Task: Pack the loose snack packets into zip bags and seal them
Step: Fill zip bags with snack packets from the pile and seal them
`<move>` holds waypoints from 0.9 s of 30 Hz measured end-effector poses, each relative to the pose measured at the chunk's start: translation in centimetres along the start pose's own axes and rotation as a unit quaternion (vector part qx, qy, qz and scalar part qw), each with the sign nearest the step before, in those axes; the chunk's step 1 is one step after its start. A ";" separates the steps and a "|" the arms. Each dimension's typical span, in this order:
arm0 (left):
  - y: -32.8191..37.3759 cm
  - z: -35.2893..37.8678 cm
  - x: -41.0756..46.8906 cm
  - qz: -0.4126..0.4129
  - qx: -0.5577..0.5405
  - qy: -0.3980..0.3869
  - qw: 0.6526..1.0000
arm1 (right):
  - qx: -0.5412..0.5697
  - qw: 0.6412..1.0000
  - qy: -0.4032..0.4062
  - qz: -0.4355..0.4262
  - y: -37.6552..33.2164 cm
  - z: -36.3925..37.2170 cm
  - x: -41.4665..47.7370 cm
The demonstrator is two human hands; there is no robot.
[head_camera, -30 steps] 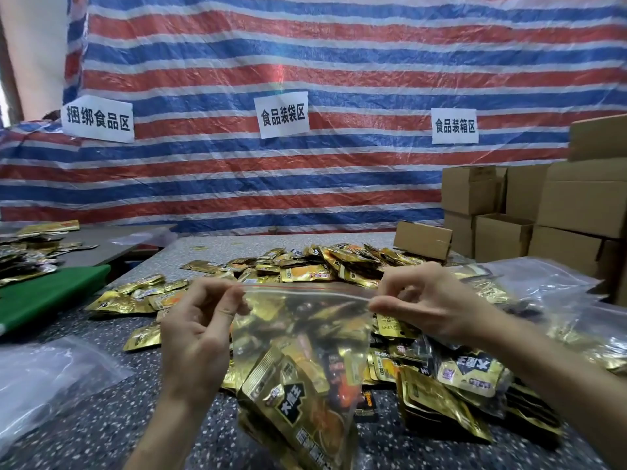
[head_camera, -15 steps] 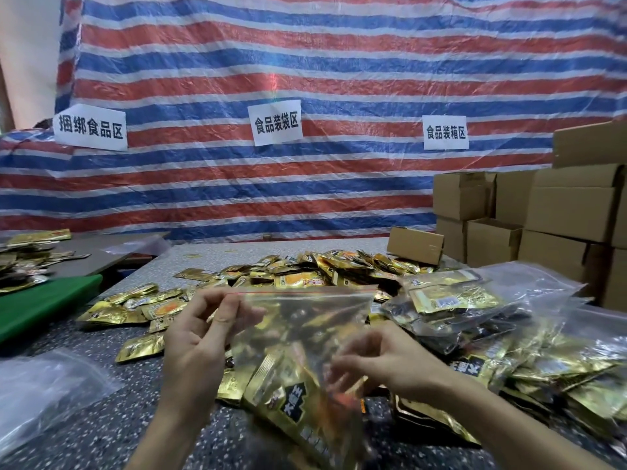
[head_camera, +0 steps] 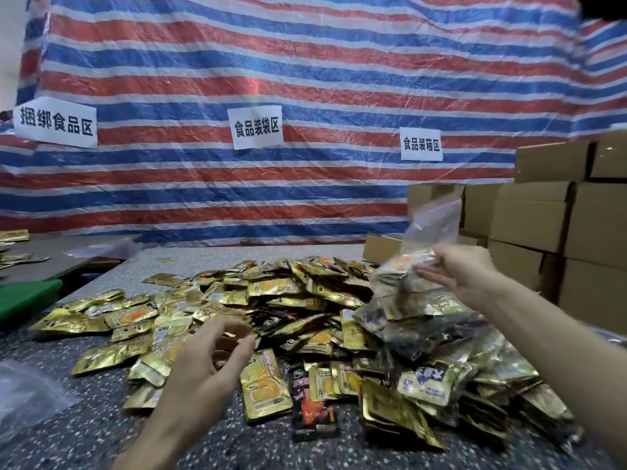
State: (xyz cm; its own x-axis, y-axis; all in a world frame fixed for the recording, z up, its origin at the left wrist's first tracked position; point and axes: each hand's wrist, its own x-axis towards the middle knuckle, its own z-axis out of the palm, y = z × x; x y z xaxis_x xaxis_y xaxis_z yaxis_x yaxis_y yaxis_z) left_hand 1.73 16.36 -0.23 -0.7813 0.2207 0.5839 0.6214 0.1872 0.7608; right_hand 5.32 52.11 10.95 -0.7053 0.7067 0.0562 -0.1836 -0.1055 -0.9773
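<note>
A heap of loose gold snack packets (head_camera: 274,293) covers the speckled table (head_camera: 78,432). My left hand (head_camera: 207,361) hovers just above the near packets, fingers loosely curled and holding nothing. Out at the right, my right hand (head_camera: 464,276) pinches a filled clear zip bag (head_camera: 420,252), which is blurred and raised over a pile of filled bags (head_camera: 427,323). Whether its zip strip is closed cannot be made out.
Stacked cardboard boxes (head_camera: 543,225) stand along the right side. A small carton (head_camera: 380,247) sits behind the heap. Empty clear bags (head_camera: 23,395) lie at the near left, a green board (head_camera: 27,296) beyond them. A striped tarp with paper signs hangs behind.
Both hands held the filled bag in front of me. My left hand has let go and dropped toward the loose packets. My right hand has carried the bag up and to the right.
</note>
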 end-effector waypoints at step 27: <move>-1.0 -2.7 -0.3 0.031 0.171 -0.025 0.984 | -0.185 0.884 -0.311 -0.297 15.5 8.5 -12.1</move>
State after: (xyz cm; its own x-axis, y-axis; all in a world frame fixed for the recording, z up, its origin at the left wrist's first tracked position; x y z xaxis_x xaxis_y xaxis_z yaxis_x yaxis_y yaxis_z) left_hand 1.17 13.55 -0.43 -0.7423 0.2865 0.6058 0.6582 0.4815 0.5787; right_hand 5.18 36.00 -3.12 -0.8203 0.0278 0.5713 -0.4930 0.4721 -0.7308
